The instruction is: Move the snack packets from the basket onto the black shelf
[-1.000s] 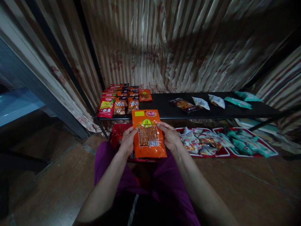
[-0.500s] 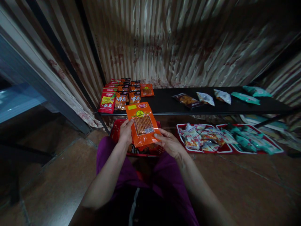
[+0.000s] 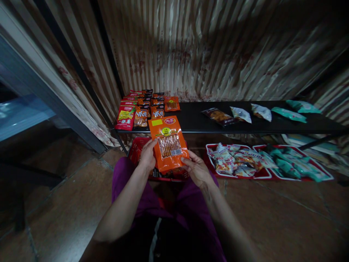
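Observation:
Between my hands is an orange snack packet [image 3: 169, 133] with a clear window showing brown sticks inside. My left hand [image 3: 148, 155] pinches its left edge, and my right hand [image 3: 196, 168] grips the lower right corner. Below the packet, partly hidden by it, sits a red basket [image 3: 135, 145] with dark and orange packets in it. Behind stands a black shelf [image 3: 191, 122]. On its left end are red snack packets [image 3: 126, 116], black-and-orange packets [image 3: 141, 116] in rows, and one similar orange packet [image 3: 172, 103] at the back.
Along the shelf to the right lie a brown packet [image 3: 219, 116], two white packets [image 3: 241, 114] and two green packets [image 3: 289, 114]. On the floor stand a basket of white-and-red packets [image 3: 225, 160] and a basket of green packets [image 3: 297, 162]. A dark shelf post [image 3: 107, 51] rises at left.
The orange packet has shifted slightly right and turned a little more upright in my hands, with its window catching more glare. Both hands keep their hold.

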{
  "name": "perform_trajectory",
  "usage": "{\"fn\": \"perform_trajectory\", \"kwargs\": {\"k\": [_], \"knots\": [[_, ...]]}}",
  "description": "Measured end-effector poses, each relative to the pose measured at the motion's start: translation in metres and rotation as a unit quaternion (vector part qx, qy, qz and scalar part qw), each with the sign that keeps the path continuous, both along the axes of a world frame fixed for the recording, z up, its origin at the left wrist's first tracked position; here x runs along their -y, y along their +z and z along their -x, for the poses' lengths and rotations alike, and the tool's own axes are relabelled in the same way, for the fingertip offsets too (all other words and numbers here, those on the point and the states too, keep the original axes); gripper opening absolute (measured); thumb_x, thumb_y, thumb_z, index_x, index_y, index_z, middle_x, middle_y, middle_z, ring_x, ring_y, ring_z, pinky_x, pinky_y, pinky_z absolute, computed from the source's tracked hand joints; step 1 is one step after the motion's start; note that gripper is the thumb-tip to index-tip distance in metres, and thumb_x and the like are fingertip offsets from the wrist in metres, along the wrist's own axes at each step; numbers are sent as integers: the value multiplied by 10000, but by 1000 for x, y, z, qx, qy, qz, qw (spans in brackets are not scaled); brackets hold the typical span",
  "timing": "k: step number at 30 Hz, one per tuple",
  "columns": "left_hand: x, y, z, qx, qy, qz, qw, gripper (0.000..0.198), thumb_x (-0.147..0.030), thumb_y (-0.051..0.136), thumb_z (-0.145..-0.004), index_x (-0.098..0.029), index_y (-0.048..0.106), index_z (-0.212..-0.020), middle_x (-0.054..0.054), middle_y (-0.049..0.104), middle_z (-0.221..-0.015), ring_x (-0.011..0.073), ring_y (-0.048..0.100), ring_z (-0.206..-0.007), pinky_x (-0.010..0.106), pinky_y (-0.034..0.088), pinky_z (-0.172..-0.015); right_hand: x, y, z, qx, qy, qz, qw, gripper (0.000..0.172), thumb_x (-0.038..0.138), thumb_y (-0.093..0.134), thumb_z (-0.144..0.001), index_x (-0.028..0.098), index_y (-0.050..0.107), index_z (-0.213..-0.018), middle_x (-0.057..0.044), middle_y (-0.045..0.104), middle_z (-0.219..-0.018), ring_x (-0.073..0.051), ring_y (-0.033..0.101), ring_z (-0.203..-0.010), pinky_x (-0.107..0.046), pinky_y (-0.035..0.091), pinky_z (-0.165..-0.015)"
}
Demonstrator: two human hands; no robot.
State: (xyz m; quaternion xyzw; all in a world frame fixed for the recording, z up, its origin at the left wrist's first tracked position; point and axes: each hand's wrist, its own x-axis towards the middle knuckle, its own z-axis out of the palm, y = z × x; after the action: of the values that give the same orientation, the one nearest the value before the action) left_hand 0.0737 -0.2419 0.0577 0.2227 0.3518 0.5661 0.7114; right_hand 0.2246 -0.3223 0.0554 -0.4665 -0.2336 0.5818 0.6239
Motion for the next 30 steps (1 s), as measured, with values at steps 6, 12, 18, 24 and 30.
{"fn": "perform_trajectory", "kwargs": {"k": [6,12,18,24,30], "knots": [[6,0,0,20,-64,5,998,284,-258,776,-628,-150,664,-866,41,724,-860,180,672,-846,329,470,-900,3,-8,-6,38,-7,-12,999,371,251,820,-553,218,713,-907,12,737,-822,-122,663,-665,-213,550,-599],[7,1,-5,28,-70,43,996,150,-211,734,-716,-163,640,-823,22,707,-831,157,671,-826,329,468,-921,-1,-22,-16,385,-74,-55,919,647,266,639,-749,249,450,-1368,-74,566,-1342,-255,550,-1207,-452,457,-1003],[9,2,-11,35,-66,42,996,157,-189,734,-714,-161,636,-833,33,714,-852,177,673,-893,340,464,-937,-4,-22,-13,712,-44,-184,676,801,20,396,-794,341,168,-1491,37,76,-1589,-232,32,-1462,-504,251,-1148],[16,13,-17,23,-82,25,996,169,-227,754,-692,-164,638,-798,45,726,-828,212,682,-902,369,478,-933,-6,-27,-7,757,25,-190,625,919,-48,359,-733,344,28,-1495,25,103,-1580,-213,66,-1457,-507,219,-1159],[17,9,-19,12,-77,18,997,203,-239,777,-657,-153,652,-791,49,726,-791,209,683,-871,353,479,-913,-9,-35,-9,702,75,-198,680,928,-55,362,-684,290,88,-1500,-1,133,-1577,-195,155,-1445,-460,247,-1166]]}}
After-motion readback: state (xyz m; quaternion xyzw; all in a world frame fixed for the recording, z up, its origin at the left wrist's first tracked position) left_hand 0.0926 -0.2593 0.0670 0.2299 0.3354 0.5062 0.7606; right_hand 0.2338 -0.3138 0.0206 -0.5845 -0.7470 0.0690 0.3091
